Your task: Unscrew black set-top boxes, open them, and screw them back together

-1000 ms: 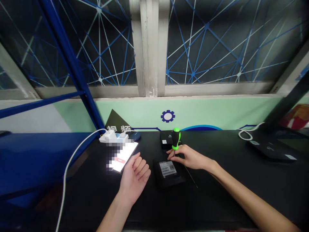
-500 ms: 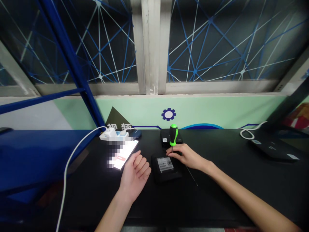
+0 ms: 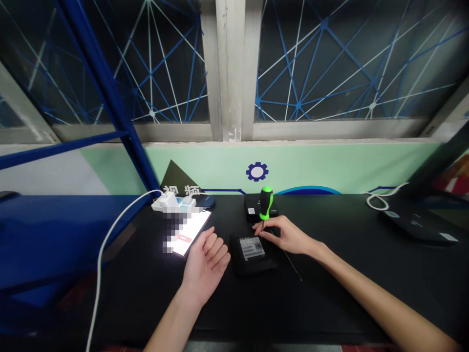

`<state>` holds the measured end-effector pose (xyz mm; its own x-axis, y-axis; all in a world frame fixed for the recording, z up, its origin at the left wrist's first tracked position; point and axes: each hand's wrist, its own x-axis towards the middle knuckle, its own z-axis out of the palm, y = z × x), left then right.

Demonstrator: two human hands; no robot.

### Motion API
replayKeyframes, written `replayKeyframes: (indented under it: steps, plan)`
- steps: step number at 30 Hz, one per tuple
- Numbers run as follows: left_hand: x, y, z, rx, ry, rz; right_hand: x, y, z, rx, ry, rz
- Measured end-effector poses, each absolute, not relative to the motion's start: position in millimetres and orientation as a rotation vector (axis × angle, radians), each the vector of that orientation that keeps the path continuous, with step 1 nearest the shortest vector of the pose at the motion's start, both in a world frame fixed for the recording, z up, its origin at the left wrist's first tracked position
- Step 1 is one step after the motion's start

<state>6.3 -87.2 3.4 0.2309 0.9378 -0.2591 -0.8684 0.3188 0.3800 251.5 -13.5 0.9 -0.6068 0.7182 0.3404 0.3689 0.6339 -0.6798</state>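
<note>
My right hand (image 3: 286, 234) pinches the thin shaft of a screwdriver (image 3: 266, 203) between thumb and fingers. Its black and bright green handle stands almost upright above them. The tip is hidden by the fingers, at the far right corner of a flat black device (image 3: 256, 266). A white printed label (image 3: 252, 248) lies on the device's upper face. To the left of it, my left hand (image 3: 208, 256) rests with fingers curled closed; I cannot see inside them. A lit phone (image 3: 188, 234), partly blurred out, lies just beyond this hand.
Behind the screwdriver sits another black box (image 3: 251, 203). A thin dark rod (image 3: 293, 266) lies right of the device. A white power strip (image 3: 174, 204) with a plugged charger and a long white cable (image 3: 99, 274) is on the left. A flat black device (image 3: 417, 227) is at far right.
The view has shifted slightly. The screwdriver leans a little further right, and my right hand still pinches its shaft. My left hand keeps its curled pose.
</note>
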Motion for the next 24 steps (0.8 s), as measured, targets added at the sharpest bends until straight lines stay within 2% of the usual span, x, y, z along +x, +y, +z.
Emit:
replayKeyframes:
  steps: [15,24]
  plan:
    - [6.3,-86.4,2.2,0.173,0.474,1.244,249.8,-14.8,3.1,-0.896,-2.306,0.575]
    - [6.6,-86.4,3.3,0.152,0.478,1.239,240.8,-14.8,-9.4,-0.955,-1.862,0.732]
